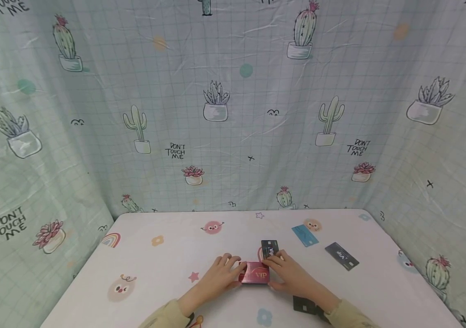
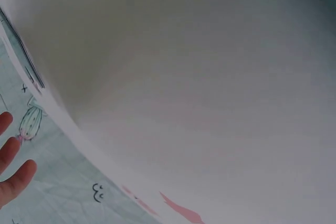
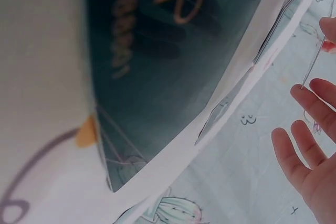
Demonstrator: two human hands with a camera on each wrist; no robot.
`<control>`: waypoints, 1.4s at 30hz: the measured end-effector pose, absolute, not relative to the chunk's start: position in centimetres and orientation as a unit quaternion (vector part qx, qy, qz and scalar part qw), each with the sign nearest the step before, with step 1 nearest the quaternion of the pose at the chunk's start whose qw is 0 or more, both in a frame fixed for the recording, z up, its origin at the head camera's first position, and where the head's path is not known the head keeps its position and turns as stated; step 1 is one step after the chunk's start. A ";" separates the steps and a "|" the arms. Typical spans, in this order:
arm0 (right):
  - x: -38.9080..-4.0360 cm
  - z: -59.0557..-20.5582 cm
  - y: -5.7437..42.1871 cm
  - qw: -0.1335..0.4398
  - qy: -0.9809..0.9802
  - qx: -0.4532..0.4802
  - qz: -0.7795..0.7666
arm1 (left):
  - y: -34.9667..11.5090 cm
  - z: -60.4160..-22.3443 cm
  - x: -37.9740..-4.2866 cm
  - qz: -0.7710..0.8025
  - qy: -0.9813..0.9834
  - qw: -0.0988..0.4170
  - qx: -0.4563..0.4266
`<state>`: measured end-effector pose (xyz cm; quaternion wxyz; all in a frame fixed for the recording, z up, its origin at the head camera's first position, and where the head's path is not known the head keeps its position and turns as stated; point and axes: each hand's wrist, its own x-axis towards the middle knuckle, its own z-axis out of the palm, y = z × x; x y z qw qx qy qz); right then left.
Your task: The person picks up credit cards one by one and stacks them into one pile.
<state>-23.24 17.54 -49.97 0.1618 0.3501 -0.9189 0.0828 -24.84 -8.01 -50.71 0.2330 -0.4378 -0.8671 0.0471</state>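
A red card [image 1: 256, 274] marked VIP is held between my two hands over the table, tilted up a little. My left hand [image 1: 220, 274] grips its left end, fingers along the top and thumb below. At the right end, my right hand [image 1: 292, 276] pinches the card by its edge. Seen edge-on in the right wrist view, the card is a thin line running to a fingertip [image 3: 300, 92]. Just beyond the right fingers lies a black VIP card [image 1: 269, 246], its lower part covered by them. In the left wrist view, only fingertips [image 2: 22, 177] show.
A blue card [image 1: 305, 235] and a dark grey VIP card [image 1: 341, 256] lie on the right of the white patterned table [image 1: 167, 264]. Under my right forearm is another dark card [image 1: 303, 304], partly hidden. Cactus-print cloth [image 1: 233, 136] encloses the back and sides.
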 end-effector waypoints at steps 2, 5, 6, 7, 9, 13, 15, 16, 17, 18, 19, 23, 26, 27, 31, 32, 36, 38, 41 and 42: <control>-23.3 -50.1 17.6 0.173 -0.915 0.354 0.083 | -7.9 -50.8 -24.9 0.052 -0.865 0.234 -0.441; -23.5 -50.3 17.8 0.179 -0.914 0.356 0.080 | -7.8 -50.8 -25.0 0.063 -0.863 0.233 -0.445; -23.5 -50.3 17.8 0.178 -0.914 0.356 0.079 | -7.8 -50.8 -25.1 0.064 -0.862 0.232 -0.446; -23.5 -50.3 17.8 0.176 -0.914 0.356 0.078 | -7.8 -50.8 -25.1 0.065 -0.862 0.230 -0.446; -23.5 -50.3 17.9 0.166 -0.917 0.354 0.078 | -7.8 -50.7 -25.2 0.064 -0.862 0.225 -0.449; -23.4 -50.2 18.0 0.134 -0.927 0.342 0.070 | -7.6 -50.8 -25.4 0.056 -0.862 0.217 -0.455; -23.4 -50.2 18.1 0.117 -0.933 0.335 0.060 | -7.5 -50.7 -25.4 0.054 -0.862 0.212 -0.456; -23.4 -50.2 18.1 0.112 -0.935 0.333 0.056 | -7.5 -50.7 -25.4 0.055 -0.863 0.210 -0.456; -23.4 -50.1 18.1 0.109 -0.936 0.331 0.053 | -7.4 -50.7 -25.4 0.054 -0.863 0.207 -0.457; -23.4 -50.1 18.2 0.109 -0.936 0.332 0.050 | -7.4 -50.6 -25.4 0.054 -0.865 0.202 -0.457; -23.3 -50.1 18.2 0.109 -0.936 0.331 0.046 | -7.3 -50.6 -25.4 0.054 -0.865 0.199 -0.457; -23.4 -50.0 18.1 0.111 -0.935 0.335 0.037 | -7.3 -50.4 -25.4 0.051 -0.870 0.184 -0.455; -23.4 -49.7 18.0 0.099 -0.937 0.333 0.030 | -7.3 -50.4 -25.4 0.050 -0.871 0.180 -0.455; -23.4 -49.6 18.0 0.095 -0.938 0.332 0.027 | -7.3 -50.4 -25.4 0.050 -0.870 0.180 -0.455; -23.6 -49.4 17.7 0.071 -0.943 0.325 0.022 | -7.4 -50.4 -25.4 0.051 -0.869 0.180 -0.458; -23.6 -49.3 17.6 0.066 -0.943 0.324 0.020 | -7.5 -50.5 -25.5 0.051 -0.869 0.180 -0.459; -23.8 -49.5 17.3 0.056 -0.944 0.323 0.015 | -7.6 -50.8 -25.7 0.055 -0.867 0.184 -0.460; -24.0 -49.7 17.3 0.057 -0.943 0.327 0.010 | -7.7 -50.9 -25.7 0.056 -0.868 0.181 -0.459; -24.3 -49.9 17.2 0.059 -0.942 0.331 0.000 | -7.8 -50.7 -25.7 0.054 -0.872 0.167 -0.456; -24.3 -49.9 17.2 0.059 -0.942 0.332 -0.001 | -7.8 -50.7 -25.7 0.054 -0.874 0.163 -0.456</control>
